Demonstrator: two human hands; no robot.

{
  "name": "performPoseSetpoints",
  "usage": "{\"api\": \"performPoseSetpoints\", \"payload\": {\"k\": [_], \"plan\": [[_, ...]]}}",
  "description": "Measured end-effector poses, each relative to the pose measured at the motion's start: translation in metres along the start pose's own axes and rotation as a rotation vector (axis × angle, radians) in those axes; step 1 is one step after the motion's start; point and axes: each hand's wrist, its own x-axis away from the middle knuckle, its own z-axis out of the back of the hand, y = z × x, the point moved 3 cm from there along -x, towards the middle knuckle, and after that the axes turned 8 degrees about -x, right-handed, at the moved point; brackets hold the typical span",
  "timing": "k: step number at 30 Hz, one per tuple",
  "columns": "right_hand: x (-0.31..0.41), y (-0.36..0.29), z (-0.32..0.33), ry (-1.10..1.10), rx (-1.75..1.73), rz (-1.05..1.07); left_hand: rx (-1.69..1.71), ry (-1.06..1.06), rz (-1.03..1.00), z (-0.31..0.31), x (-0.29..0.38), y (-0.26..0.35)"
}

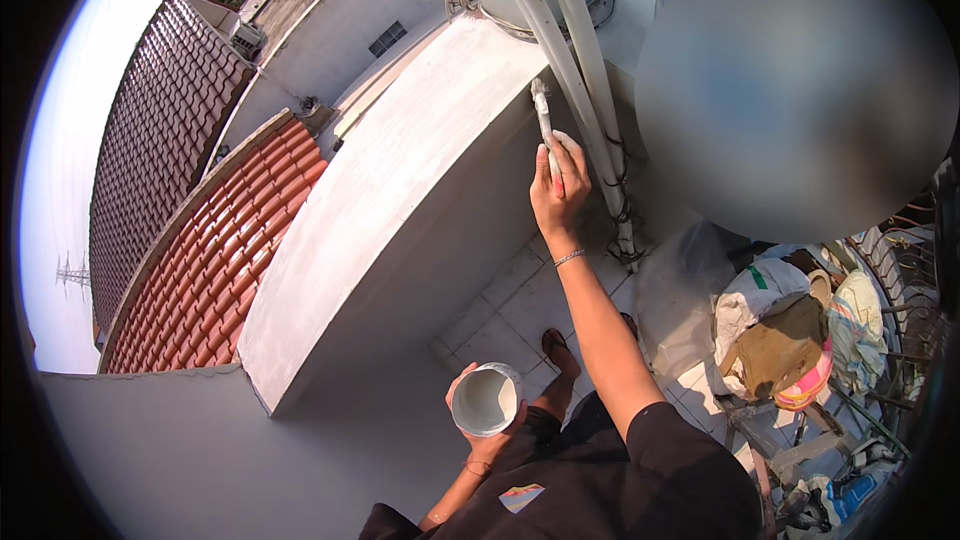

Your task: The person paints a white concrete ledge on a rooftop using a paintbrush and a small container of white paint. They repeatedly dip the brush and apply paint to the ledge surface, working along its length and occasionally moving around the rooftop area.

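My right hand (562,199) grips the handle of a paintbrush (543,114), its arm stretched out ahead of me. The whitish bristles are at the inner edge of a white parapet wall (397,150), beside the plastic pipes; whether they touch it I cannot tell. Close to my body, my left hand (486,446) holds a round container (486,399) from below and the sides. Whitish paint shows inside it. The wall's broad top is sunlit and pale, while its inner face lies in shadow.
White pipes (570,52), tied with wire lower down, stand right of the brush. Stuffed sacks (772,337) and a wooden frame (810,450) crowd the tiled floor (536,292) at right. Beyond the parapet are red roof tiles (225,255). A blurred patch hides the upper right.
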Motion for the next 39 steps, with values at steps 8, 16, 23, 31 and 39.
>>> {"api": "performPoseSetpoints", "payload": {"k": [8, 16, 23, 31, 39], "plan": [[0.063, -0.033, 0.022, -0.178, -0.095, 0.015, 0.058, -0.013, 0.070, -0.004, 0.005, -0.014], [0.000, 0.025, 0.008, 0.020, 0.173, 0.161, 0.103, 0.048, 0.036, 0.002, 0.007, -0.014], [-0.004, 0.025, -0.013, 0.037, 0.194, 0.148, 0.184, 0.083, 0.093, 0.006, 0.005, -0.006], [-0.015, 0.014, -0.011, 0.057, 0.178, 0.166, 0.172, 0.112, 0.034, 0.007, 0.003, -0.008], [-0.003, 0.008, 0.001, 0.053, 0.158, 0.167, 0.334, 0.163, 0.093, 0.007, 0.012, -0.010]]}}
